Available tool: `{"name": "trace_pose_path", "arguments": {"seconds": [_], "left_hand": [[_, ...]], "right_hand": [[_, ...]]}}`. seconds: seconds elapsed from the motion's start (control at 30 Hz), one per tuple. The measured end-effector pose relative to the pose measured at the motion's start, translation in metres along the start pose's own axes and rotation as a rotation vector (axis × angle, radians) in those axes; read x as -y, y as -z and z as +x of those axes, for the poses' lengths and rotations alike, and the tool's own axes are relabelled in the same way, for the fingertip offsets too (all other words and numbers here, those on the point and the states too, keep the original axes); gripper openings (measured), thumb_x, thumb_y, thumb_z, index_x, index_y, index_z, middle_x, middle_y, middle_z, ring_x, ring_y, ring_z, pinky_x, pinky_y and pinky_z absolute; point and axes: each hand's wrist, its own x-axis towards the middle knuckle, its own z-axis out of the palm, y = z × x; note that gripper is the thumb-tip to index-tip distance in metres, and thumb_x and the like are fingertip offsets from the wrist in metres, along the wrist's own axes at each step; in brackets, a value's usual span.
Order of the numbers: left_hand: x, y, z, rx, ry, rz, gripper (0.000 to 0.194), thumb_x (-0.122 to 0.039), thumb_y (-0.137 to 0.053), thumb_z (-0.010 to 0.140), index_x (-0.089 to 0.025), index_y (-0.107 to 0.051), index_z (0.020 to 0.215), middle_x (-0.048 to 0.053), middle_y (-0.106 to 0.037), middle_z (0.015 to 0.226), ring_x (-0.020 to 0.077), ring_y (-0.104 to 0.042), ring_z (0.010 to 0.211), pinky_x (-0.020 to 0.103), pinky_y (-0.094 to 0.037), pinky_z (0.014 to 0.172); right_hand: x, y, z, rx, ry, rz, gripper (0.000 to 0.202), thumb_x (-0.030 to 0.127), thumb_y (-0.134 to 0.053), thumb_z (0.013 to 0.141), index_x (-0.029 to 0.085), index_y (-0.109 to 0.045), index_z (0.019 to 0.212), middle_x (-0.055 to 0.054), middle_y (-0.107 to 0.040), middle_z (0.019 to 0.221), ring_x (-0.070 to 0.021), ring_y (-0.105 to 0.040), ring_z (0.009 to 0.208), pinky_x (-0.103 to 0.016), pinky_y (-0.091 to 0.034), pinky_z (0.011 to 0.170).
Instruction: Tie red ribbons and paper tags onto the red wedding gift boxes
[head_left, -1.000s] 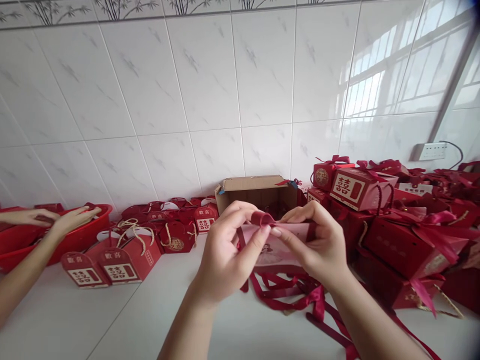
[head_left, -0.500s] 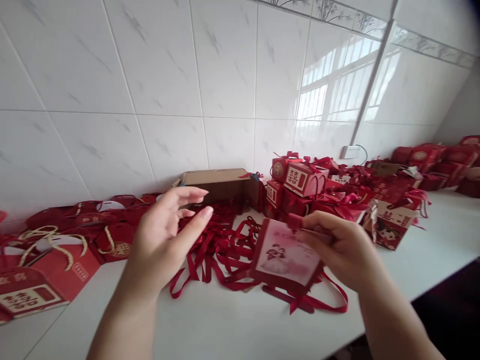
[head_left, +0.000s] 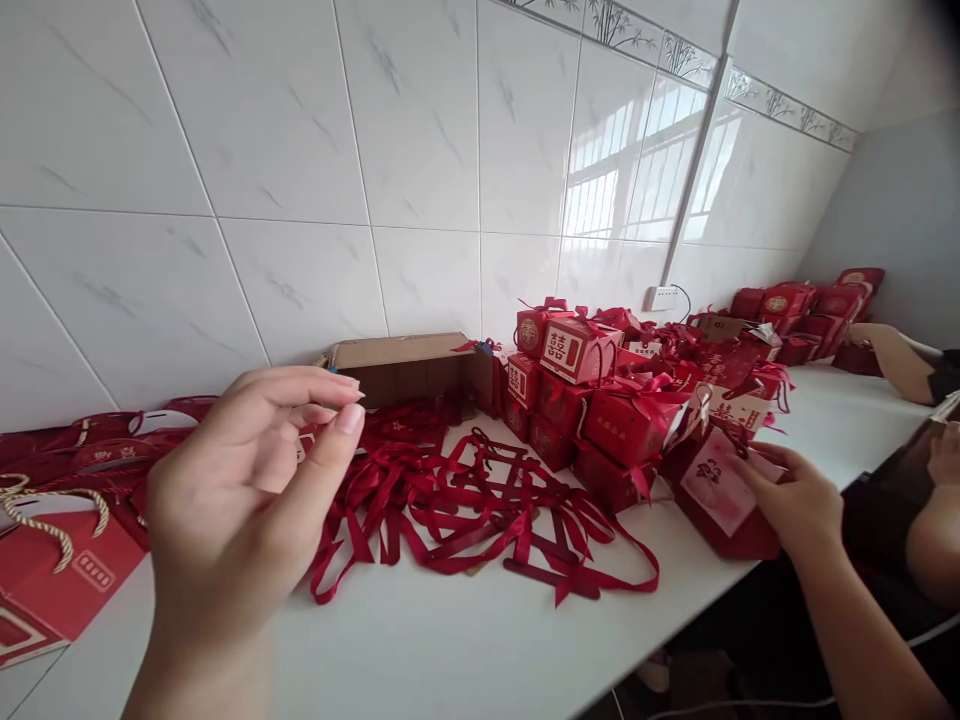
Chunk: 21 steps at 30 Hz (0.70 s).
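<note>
So the right hand [head_left: 806, 497] has a red box with a pink printed front [head_left: 724, 485] by its upper edge, near the end of a big pile of red gift boxes [head_left: 574, 348]. Left hand [head_left: 247, 480] hangs over the white table [head_left: 420, 655], fingers curled, thumb tip close to the index tip. Between them there's a total mess of dark red ribbons [head_left: 367, 490], with an open cardboard box [head_left: 401, 351] behind, near the tiled wall [head_left: 420, 140]. Someone else's hand [head_left: 864, 340] is at the far right.
</note>
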Motion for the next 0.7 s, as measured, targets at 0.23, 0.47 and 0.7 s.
{"name": "trace_pose_path", "arguments": {"seconds": [0.23, 0.47, 0.7], "left_hand": [[0.002, -0.004, 0.0, 0.043, 0.058, -0.021, 0.01, -0.022, -0.068, 0.078, -0.023, -0.069, 0.088, 0.003, -0.067, 0.094, 0.0194, -0.062, 0.09, 0.031, -0.05, 0.077], [0.002, -0.009, -0.002, -0.033, 0.076, -0.124, 0.015, -0.018, -0.07, 0.076, -0.021, -0.067, 0.091, 0.008, -0.063, 0.101, 0.0262, -0.061, 0.106, 0.038, -0.05, 0.088], [-0.001, -0.007, -0.001, -0.025, 0.064, -0.135, 0.013, -0.016, -0.069, 0.077, -0.019, -0.067, 0.089, 0.008, -0.063, 0.099, 0.0275, -0.059, 0.112, 0.039, -0.049, 0.095]], "right_hand": [[-0.05, 0.005, -0.032, 0.262, -0.012, -0.204, 0.045, 0.064, -0.062, 0.059, 0.024, -0.06, 0.079, -0.012, -0.068, 0.076, -0.0343, -0.065, 0.078, -0.044, -0.049, 0.071], [-0.064, -0.018, -0.018, 0.356, 0.013, -0.034, 0.057, 0.058, -0.062, 0.06, 0.019, -0.054, 0.1, -0.009, -0.072, 0.082, -0.0243, -0.064, 0.053, -0.039, -0.052, 0.058], [-0.055, -0.061, 0.035, 0.258, 0.117, -0.042, 0.04, 0.043, -0.063, 0.062, 0.014, -0.059, 0.09, -0.006, -0.065, 0.054, -0.0243, -0.061, 0.045, -0.036, -0.05, 0.049]]}}
